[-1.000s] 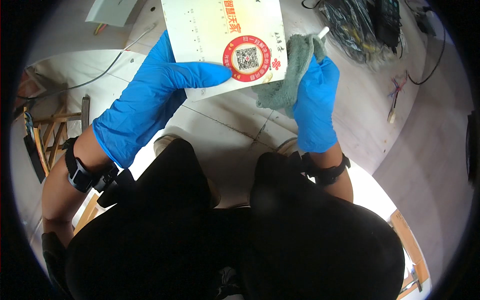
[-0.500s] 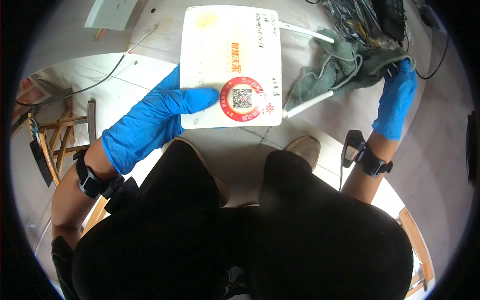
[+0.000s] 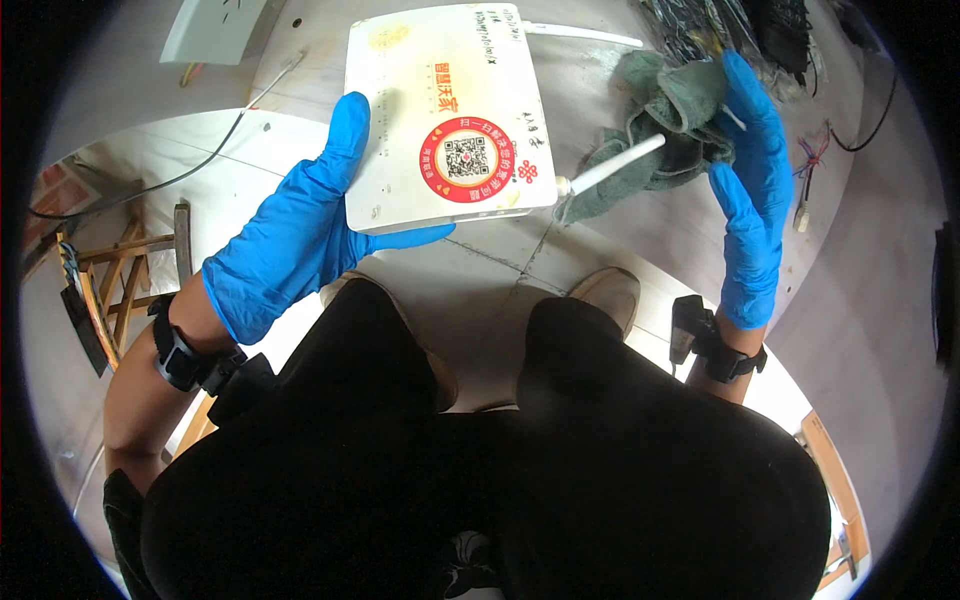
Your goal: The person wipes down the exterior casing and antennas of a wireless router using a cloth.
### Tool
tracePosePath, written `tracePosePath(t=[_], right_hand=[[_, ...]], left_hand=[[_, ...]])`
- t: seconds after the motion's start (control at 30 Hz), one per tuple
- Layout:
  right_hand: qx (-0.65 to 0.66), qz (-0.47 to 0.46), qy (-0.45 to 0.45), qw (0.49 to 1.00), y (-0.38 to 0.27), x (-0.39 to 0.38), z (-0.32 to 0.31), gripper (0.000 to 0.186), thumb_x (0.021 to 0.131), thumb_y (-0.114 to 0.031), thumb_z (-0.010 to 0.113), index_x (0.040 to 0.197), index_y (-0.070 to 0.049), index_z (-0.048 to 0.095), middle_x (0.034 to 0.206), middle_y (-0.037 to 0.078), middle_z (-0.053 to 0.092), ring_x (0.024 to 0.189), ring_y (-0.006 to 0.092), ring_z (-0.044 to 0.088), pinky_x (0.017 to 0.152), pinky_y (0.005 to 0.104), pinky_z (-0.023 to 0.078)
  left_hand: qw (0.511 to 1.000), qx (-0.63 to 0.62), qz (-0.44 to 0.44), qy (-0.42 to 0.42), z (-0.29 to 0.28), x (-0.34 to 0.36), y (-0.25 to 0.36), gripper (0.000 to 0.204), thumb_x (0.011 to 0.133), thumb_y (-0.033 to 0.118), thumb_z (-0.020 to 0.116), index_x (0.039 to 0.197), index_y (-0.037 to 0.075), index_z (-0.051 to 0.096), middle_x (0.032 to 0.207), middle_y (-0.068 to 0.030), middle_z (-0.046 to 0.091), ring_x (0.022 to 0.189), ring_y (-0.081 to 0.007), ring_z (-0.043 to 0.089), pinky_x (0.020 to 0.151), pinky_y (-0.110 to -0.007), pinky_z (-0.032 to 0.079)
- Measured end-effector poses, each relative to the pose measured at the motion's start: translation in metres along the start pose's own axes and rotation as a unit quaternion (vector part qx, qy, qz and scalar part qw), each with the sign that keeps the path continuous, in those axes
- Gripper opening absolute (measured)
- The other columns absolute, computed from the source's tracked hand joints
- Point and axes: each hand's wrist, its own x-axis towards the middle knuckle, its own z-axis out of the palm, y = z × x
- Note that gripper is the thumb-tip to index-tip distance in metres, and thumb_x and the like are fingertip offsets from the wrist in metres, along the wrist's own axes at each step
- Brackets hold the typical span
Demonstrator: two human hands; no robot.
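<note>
A white router (image 3: 400,150) with a round red sticker and two white antennas (image 3: 615,167) is tilted over the table edge, its printed face up. My left hand (image 3: 285,235), in a blue glove, supports it from the left; the thumb stands at the side edge and fingers reach underneath. To the right, a grey-green cloth (image 3: 650,130) lies crumpled on the table behind the antennas. My right hand (image 3: 755,190), also in a blue glove, is just beside the cloth with thumb and fingers apart. Whether its fingertips touch the cloth I cannot tell.
Black plastic-wrapped items (image 3: 705,35) lie at the back right of the table. Thin coloured wires with a connector (image 3: 803,215) sit right of my right hand. A white-tipped cable (image 3: 270,90) crosses the left side. A wooden stool (image 3: 130,250) stands on the floor at left.
My right hand has released the cloth's right end and moved left, its fingers spreading. The cloth is now bunched closer together. The router has shifted slightly up and left, and my left thumb has left its face.
</note>
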Motion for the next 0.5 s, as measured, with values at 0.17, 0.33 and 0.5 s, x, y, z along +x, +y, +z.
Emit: tracePosePath(t=[0.17, 0.33, 0.5], right_hand=[[0.062, 0.013, -0.006, 0.998, -0.007, 0.004, 0.016, 0.059, 0.088, -0.040, 0.054, 0.132, -0.002, 0.046, 0.136, 0.010, 0.045, 0.123, 0.0213, 0.043, 0.103, 0.0340, 0.032], [-0.252, 0.012, 0.135, 0.958, 0.022, 0.018, -0.002, 0.041, 0.082, -0.013, 0.067, 0.121, -0.006, 0.057, 0.109, 0.006, 0.061, 0.097, 0.0155, 0.054, 0.086, 0.0288, 0.041], [-0.240, 0.022, 0.056, 0.969, 0.021, 0.018, 0.007, 0.027, 0.083, -0.005, 0.064, 0.110, -0.002, 0.059, 0.100, 0.006, 0.063, 0.089, 0.0158, 0.057, 0.084, 0.0283, 0.043]], left_hand=[[0.998, -0.059, -0.037, 0.006, -0.004, 0.002, 0.005, 0.065, 0.088, 0.040, 0.056, 0.135, 0.001, 0.034, 0.129, -0.0202, 0.048, 0.112, -0.0282, 0.056, 0.087, -0.041, 0.054], [0.995, -0.092, -0.044, 0.022, 0.000, 0.008, 0.006, 0.057, 0.086, 0.024, 0.064, 0.129, -0.004, 0.041, 0.126, -0.0204, 0.051, 0.111, -0.0284, 0.056, 0.093, -0.041, 0.051], [0.999, -0.023, 0.044, -0.001, 0.001, 0.023, 0.020, 0.053, 0.088, 0.020, 0.060, 0.129, -0.005, 0.039, 0.128, -0.0218, 0.048, 0.114, -0.0297, 0.053, 0.097, -0.039, 0.048]])
